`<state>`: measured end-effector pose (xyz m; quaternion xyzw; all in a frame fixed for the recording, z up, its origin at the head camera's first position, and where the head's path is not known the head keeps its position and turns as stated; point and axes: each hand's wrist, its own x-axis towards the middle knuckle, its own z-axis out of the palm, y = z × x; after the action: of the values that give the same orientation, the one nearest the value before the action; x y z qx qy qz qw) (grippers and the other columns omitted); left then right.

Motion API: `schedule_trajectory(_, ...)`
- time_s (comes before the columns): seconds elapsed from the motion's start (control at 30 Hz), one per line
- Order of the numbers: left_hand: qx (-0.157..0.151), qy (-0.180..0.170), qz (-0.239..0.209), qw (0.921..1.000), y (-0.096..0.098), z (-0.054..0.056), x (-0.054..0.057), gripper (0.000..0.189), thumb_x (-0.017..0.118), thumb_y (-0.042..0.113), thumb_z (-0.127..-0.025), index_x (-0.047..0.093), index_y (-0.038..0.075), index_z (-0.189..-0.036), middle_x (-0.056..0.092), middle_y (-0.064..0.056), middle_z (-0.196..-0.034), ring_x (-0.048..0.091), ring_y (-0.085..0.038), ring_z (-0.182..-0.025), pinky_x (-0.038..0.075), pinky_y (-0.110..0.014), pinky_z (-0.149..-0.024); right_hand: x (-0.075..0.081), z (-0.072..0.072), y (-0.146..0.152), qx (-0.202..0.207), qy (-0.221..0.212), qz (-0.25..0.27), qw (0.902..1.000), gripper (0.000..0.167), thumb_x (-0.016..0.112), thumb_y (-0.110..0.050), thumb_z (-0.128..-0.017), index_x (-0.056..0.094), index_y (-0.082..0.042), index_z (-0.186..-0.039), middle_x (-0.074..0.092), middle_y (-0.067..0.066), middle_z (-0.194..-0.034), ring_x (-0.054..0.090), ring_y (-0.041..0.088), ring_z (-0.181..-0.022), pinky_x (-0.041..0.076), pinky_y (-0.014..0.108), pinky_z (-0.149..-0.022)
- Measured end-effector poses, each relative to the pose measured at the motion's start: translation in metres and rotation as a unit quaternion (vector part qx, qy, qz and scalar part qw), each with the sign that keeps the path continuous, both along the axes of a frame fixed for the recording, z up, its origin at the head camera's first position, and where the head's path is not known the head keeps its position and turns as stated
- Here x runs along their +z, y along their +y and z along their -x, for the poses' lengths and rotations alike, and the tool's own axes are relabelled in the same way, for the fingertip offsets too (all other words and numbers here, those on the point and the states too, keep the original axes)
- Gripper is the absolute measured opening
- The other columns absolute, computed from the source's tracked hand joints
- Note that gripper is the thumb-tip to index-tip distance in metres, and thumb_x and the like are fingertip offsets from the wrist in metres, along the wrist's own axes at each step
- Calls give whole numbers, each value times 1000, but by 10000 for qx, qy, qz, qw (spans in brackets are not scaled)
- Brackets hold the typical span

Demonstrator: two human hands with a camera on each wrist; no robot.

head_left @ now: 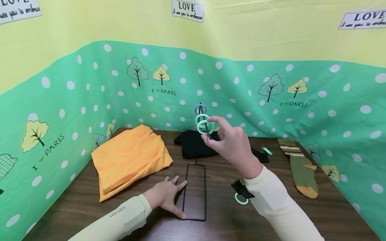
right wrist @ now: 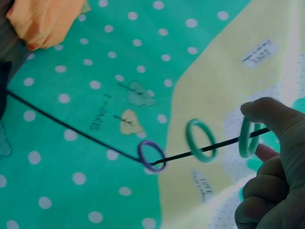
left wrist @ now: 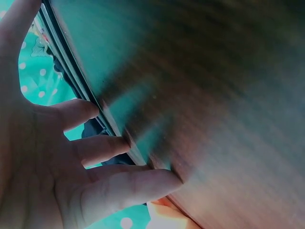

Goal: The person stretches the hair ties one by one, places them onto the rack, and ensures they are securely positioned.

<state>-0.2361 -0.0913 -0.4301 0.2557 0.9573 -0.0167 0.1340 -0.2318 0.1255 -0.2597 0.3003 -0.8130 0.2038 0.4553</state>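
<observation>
A thin black metal stand has a rectangular wire base [head_left: 205, 194] on the table, with a rod [right wrist: 71, 126] that rises and bends toward me. My left hand [head_left: 167, 194] rests on the tabletop with fingers spread, its thumb and a fingertip at the left side of the base. A purple ring [right wrist: 141, 151] hangs at the bend of the rod. Further along the rod is a mint-green ring [right wrist: 189, 137]. Near the rod's free end, the thumb and fingers of my right hand [head_left: 233, 142] pinch a second mint-green ring [right wrist: 243, 140], and the rod passes through it.
Folded orange cloth [head_left: 132, 157] lies left of the stand, black cloth [head_left: 196, 147] behind it. At the right are a striped green sock [head_left: 303, 170] and a small green item [head_left: 266, 150]. Another mint-green ring [head_left: 242, 203] lies below my right wrist. Patterned fabric [head_left: 193, 77] encloses the table.
</observation>
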Motion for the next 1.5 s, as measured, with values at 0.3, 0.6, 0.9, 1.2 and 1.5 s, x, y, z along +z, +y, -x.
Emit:
schedule_trajectory(0.3, 0, -26, 26, 10000, 1, 0, 0, 115, 57, 87, -50, 26, 31, -146, 28, -14, -150, 38, -48, -127, 48, -48, -87, -10, 4, 14, 28, -1726, 843, 9814, 62, 81, -28, -70, 55, -15, -125, 21, -6, -45, 19, 7, -36, 22, 25, -39)
schedule_trajectory(0.6, -26, 10, -10, 10000, 0, -2, 0, 116, 57, 88, -50, 26, 31, -147, 29, -15, -150, 39, -49, -126, 49, -48, -86, -34, 1, 44, 13, -3078, 1848, 9333, 60, 80, -33, -70, 57, -20, -124, 21, -4, -46, 20, 11, -37, 25, 29, -40)
schedule_trajectory(0.9, -5, -14, -61, 10000, -1, -1, 0, 116, 58, 87, -50, 27, 31, -146, 30, -15, -150, 38, -49, -126, 48, -50, -87, -65, 0, 79, -588, -3422, 2214, 9113, 60, 78, -40, -71, 56, -22, -124, 19, -7, -47, 19, 10, -38, 26, 29, -39)
schedule_trajectory(1.2, -45, -13, -147, 9999, -1, 0, -1, 117, 56, 88, -49, 27, 29, -146, 29, -16, -150, 37, -50, -126, 48, -51, -87, -93, -3, 118, -980, -3771, 2646, 8822, 58, 76, -37, -75, 55, -16, -125, 19, -9, -47, 21, 7, -40, 28, 30, -41)
schedule_trajectory(1.5, -107, 40, -219, 9997, -2, -1, -2, 119, 57, 88, -49, 29, 27, -146, 30, -19, -148, 38, -52, -124, 47, -52, -88, -128, -10, 159, -1659, -4491, 2866, 8298, 69, 72, -48, -75, 49, -15, -132, 32, -9, -43, 25, 7, -39, 28, 30, -38)
